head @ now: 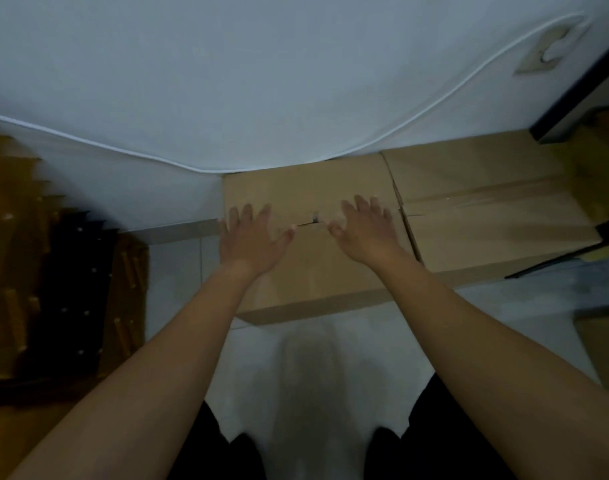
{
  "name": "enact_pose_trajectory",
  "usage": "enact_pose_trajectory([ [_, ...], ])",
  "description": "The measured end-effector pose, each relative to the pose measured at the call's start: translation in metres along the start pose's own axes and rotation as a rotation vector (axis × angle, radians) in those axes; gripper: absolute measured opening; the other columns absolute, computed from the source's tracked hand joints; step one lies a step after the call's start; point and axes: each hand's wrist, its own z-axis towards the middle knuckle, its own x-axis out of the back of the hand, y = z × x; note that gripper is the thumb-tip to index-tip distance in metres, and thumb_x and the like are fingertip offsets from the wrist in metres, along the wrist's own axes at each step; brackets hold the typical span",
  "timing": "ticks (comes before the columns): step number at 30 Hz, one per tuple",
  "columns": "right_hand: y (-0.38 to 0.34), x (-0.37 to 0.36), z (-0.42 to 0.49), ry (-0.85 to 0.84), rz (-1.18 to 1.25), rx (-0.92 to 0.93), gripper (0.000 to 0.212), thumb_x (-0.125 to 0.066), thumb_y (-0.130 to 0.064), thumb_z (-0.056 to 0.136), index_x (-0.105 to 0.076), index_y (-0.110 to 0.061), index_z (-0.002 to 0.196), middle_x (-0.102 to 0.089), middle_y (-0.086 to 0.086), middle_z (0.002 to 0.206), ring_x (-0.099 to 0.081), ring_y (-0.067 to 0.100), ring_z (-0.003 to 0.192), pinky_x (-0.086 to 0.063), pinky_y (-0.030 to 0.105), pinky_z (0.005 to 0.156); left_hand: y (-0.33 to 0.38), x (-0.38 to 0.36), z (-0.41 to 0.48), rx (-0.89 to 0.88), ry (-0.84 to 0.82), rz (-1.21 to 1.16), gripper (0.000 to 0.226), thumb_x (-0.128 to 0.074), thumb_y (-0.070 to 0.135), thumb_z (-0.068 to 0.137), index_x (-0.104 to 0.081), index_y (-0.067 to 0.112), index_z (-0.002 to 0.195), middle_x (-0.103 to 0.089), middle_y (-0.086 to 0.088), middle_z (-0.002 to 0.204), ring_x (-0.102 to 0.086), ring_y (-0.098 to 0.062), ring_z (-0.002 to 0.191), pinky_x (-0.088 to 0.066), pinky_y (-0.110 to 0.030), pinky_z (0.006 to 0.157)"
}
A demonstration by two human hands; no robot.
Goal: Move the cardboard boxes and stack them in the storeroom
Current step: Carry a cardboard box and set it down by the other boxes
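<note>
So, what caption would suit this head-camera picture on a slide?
Left hand and right hand, both open, spread over a cardboard box by the wall, a second box beside it.

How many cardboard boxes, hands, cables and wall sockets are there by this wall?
Cardboard boxes: 2, the left box and the right box
Hands: 2, the left hand and the right hand, both open
White cable: 1
Wall socket: 1
Total: 6

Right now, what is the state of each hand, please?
Left hand: open, spread over the cardboard box, holding nothing.
Right hand: open, spread over the same box, holding nothing.
</note>
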Motion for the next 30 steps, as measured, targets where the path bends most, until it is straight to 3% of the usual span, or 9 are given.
enact_pose_trajectory([
  [5,-0.029,0.093,-0.084,-0.073,0.046,-0.041,0.063,-0.027,-0.057,0.098,-0.031,-0.017,0.147,-0.020,0.011,0.157,-0.008,0.035,0.146,-0.012,0.051,0.116,0.039,0.100,-0.068,-0.058,-0.115,0.070,0.079,-0.029,0.072,0.089,-0.022,0.026,0.153,-0.021,-0.011,0.159,-0.010,-0.034,0.147,-0.006,-0.051,0.118],
  [14,-0.053,0.258,-0.241,-0.012,0.105,-0.140,0.063,-0.028,-0.056,0.097,-0.035,-0.015,0.144,-0.022,0.012,0.156,-0.011,0.034,0.146,-0.015,0.051,0.115,0.114,0.265,-0.201,-0.152,-0.067,0.043,0.080,-0.030,0.072,0.088,-0.029,0.022,0.150,-0.030,-0.015,0.155,-0.017,-0.036,0.145,-0.013,-0.051,0.117],
  [19,-0.065,0.289,-0.300,0.056,0.142,-0.215,0.066,-0.025,-0.060,0.096,-0.039,-0.015,0.142,-0.023,0.012,0.157,-0.011,0.034,0.146,-0.014,0.053,0.115,0.124,0.305,-0.244,-0.251,-0.028,0.029,0.082,-0.028,0.072,0.089,-0.025,0.019,0.152,-0.026,-0.017,0.156,-0.018,-0.033,0.146,-0.011,-0.048,0.119],
  [22,-0.075,0.294,-0.338,0.081,0.175,-0.284,0.068,-0.023,-0.059,0.097,-0.032,-0.015,0.147,-0.017,0.012,0.159,-0.007,0.033,0.147,-0.011,0.052,0.117,0.122,0.317,-0.271,-0.339,-0.035,0.036,0.081,-0.027,0.072,0.090,-0.024,0.020,0.153,-0.024,-0.017,0.157,-0.017,-0.031,0.146,-0.008,-0.045,0.118],
  [26,-0.093,0.297,-0.398,0.157,0.230,-0.382,0.067,-0.023,-0.057,0.098,-0.028,-0.015,0.150,-0.013,0.010,0.160,-0.005,0.031,0.148,-0.009,0.051,0.118,0.116,0.336,-0.312,-0.474,0.010,0.088,0.084,-0.028,0.073,0.087,-0.030,0.017,0.150,-0.038,-0.016,0.150,-0.030,-0.032,0.140,-0.018,-0.046,0.116],
  [30,-0.099,0.306,-0.457,0.253,0.312,-0.489,0.066,-0.025,-0.056,0.098,-0.027,-0.016,0.151,-0.014,0.008,0.160,-0.004,0.030,0.148,-0.008,0.051,0.118,0.123,0.353,-0.356,-0.620,0.001,0.113,0.084,-0.028,0.072,0.089,-0.026,0.016,0.151,-0.033,-0.014,0.153,-0.028,-0.032,0.141,-0.017,-0.046,0.116],
])
